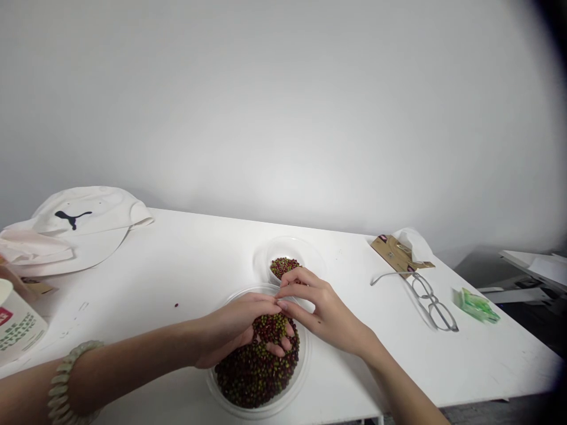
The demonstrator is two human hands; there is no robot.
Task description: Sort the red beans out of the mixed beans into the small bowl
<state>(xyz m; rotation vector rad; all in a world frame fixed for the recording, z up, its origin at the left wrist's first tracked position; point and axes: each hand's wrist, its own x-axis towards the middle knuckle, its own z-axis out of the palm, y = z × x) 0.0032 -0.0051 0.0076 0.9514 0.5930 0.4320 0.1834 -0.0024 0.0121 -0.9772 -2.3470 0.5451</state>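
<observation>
My left hand (234, 327) is cupped over a large clear bowl (305, 375) of mixed dark red and green beans (257, 378). Beans lie between its thumb and curled fingers. Where the handful ends and the bowl's beans begin is hard to see. My right hand (314, 301) comes in from the right, its thumb and forefinger pinched together at the tip of the left thumb. Anything in that pinch is too small to make out. Just behind the hands, a smaller clear bowl (305, 248) holds more red and green beans (283, 265), partly covered by my right fingers.
One dark red bean (176, 305) lies on the white table (146, 283). At left are a white cap (88, 218), a pink cloth (33, 248) and a printed paper cup (20, 324). Glasses (427, 298), brown packaging (394, 254) and a green wrapper (478, 305) lie at right.
</observation>
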